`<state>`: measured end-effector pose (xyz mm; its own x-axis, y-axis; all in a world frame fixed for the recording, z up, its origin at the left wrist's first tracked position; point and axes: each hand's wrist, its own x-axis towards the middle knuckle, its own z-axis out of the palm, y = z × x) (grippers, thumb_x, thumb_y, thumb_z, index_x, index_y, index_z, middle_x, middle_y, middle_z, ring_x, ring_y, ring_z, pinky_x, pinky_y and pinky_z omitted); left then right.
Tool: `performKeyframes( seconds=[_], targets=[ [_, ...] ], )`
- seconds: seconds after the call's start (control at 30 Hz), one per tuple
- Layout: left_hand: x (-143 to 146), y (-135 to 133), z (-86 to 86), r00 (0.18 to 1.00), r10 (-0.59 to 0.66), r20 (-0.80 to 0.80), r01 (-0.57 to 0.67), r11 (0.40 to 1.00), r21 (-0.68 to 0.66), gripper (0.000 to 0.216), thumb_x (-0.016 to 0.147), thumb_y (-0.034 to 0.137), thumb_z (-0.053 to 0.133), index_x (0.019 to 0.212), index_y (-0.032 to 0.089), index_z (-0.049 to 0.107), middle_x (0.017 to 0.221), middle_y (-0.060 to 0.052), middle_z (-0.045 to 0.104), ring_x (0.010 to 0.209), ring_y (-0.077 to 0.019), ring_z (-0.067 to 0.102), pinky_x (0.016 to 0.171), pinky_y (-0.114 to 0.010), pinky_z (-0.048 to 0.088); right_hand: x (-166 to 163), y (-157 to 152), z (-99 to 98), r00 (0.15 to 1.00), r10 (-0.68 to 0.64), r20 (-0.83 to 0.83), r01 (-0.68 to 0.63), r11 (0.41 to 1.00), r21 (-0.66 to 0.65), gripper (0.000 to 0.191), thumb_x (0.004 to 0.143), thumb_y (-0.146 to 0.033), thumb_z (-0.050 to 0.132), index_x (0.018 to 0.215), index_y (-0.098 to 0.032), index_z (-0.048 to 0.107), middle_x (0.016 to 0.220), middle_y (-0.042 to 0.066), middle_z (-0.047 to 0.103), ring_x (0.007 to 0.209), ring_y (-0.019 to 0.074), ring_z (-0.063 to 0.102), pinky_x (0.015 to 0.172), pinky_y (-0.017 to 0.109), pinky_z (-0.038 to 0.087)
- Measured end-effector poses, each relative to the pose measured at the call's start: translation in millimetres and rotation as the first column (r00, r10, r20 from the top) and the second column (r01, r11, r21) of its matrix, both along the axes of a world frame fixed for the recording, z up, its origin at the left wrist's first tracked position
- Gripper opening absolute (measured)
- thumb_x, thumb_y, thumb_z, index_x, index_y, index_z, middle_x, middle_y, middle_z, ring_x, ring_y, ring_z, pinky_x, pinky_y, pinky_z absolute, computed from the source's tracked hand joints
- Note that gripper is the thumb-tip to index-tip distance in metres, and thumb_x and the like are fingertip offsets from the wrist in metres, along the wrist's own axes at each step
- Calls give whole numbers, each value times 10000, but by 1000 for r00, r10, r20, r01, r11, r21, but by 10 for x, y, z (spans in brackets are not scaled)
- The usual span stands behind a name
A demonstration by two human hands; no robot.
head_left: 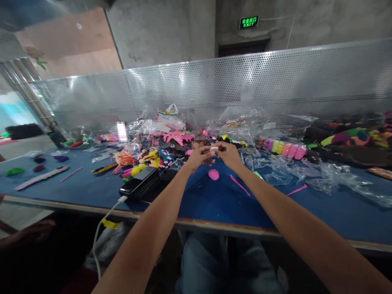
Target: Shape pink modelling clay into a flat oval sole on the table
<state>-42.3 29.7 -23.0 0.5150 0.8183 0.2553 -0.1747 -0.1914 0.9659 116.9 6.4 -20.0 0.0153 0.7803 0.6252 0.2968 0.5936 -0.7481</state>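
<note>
Both my hands meet above the middle of the blue table. Between the fingertips of my left hand [199, 158] and my right hand [226, 154] is a small white piece of modelling clay [213, 150]. Fingers of both hands are closed on it. Below them, a round pink lump of clay [213, 174] lies on the table. A thin pink modelling tool [240, 185] rests to the right of that lump, near my right forearm. Left of my left forearm are a black power bank [139, 183] with a white cable and a dark phone [156, 188].
Colourful clay figures [147, 159] crowd the table at left of centre. Clear plastic bags [324, 177] spread over the right side. A row of coloured clay packs [284, 149] lies behind them. A perforated metal panel [190, 90] closes off the back. Another person's hand [33, 232] shows at lower left.
</note>
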Motion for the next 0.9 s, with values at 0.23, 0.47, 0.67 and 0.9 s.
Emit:
performKeyframes(
  seconds=[0.23, 0.47, 0.67, 0.9],
  targets=[
    [17, 58, -5, 990, 138, -12, -137, 989, 51, 410, 662, 415, 793, 892, 107, 650, 582, 25, 589, 465, -78, 544, 472, -198, 442, -10, 34, 0, 976, -41, -214, 34, 999, -35, 342, 695, -449, 682, 838, -142, 729, 708, 24, 667, 469, 101, 498, 429, 239, 428],
    [-20, 84, -12, 954, 296, 56, -294, 955, -36, 281, 784, 381, 689, 907, 132, 643, 742, -21, 669, 432, -69, 529, 420, -202, 434, 99, 99, -57, 881, -78, -467, 45, 996, -83, 446, 665, -509, 713, 929, -152, 735, 762, 16, 669, 539, 93, 496, 473, 230, 451],
    [-6, 52, -14, 975, 209, 81, -205, 978, -49, 344, 801, 421, 662, 984, 130, 654, 910, -78, 698, 528, -117, 610, 474, -247, 480, -14, 4, -41, 938, 105, -330, -157, 979, -133, 495, 644, -445, 747, 1081, -216, 717, 969, 40, 709, 739, 155, 593, 545, 240, 485],
    [1, 59, -53, 994, 109, -8, -109, 994, 12, 422, 729, 395, 742, 1056, 146, 646, 833, -46, 676, 635, -136, 636, 518, -231, 496, -18, -13, -78, 970, 118, -214, -161, 967, -196, 582, 677, -394, 710, 1211, -178, 629, 890, 47, 680, 663, 159, 582, 510, 266, 505]
  ],
)
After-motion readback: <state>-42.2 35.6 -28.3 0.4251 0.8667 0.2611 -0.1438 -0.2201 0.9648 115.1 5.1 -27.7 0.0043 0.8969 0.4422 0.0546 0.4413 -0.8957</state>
